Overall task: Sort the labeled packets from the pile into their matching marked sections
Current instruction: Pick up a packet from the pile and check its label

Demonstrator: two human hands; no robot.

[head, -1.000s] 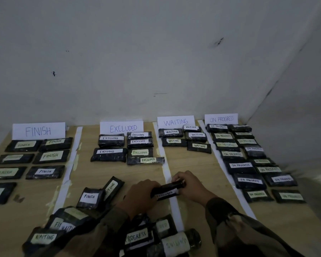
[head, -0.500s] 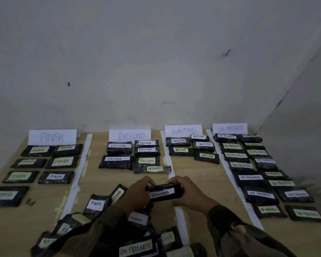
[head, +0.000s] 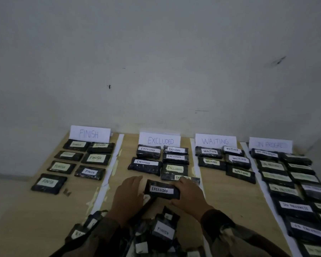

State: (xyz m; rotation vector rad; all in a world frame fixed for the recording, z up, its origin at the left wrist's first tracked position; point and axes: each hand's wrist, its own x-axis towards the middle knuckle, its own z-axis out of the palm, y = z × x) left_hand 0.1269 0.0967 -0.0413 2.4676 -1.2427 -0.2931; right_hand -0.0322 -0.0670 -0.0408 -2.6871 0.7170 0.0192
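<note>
A black packet labelled EXCLUDED (head: pixel 161 190) lies low over the table in the EXCLUDED column, just in front of the packets (head: pixel 174 168) laid there. My right hand (head: pixel 189 198) grips its right end, thumb underneath and fingers over the top. My left hand (head: pixel 127 196) sits at its left end with fingers fairly straight, not curled round it. The unsorted pile (head: pixel 162 232), with a FINISH packet on top, lies between my forearms at the near edge. The EXCLUDED sign (head: pixel 159 140) stands at the wall.
Signs FINISH (head: pixel 90 134), WAITING (head: pixel 215 141) and ON PROGRESS (head: pixel 271 144) head the other columns, each with several black packets. White tape strips (head: pixel 111 164) divide the wooden table (head: pixel 35 219). A wall rises right behind the signs.
Both hands carried the EXCLUDED packet forward from above the pile into the EXCLUDED column. My left hand's fingers have come off the packet and straightened.
</note>
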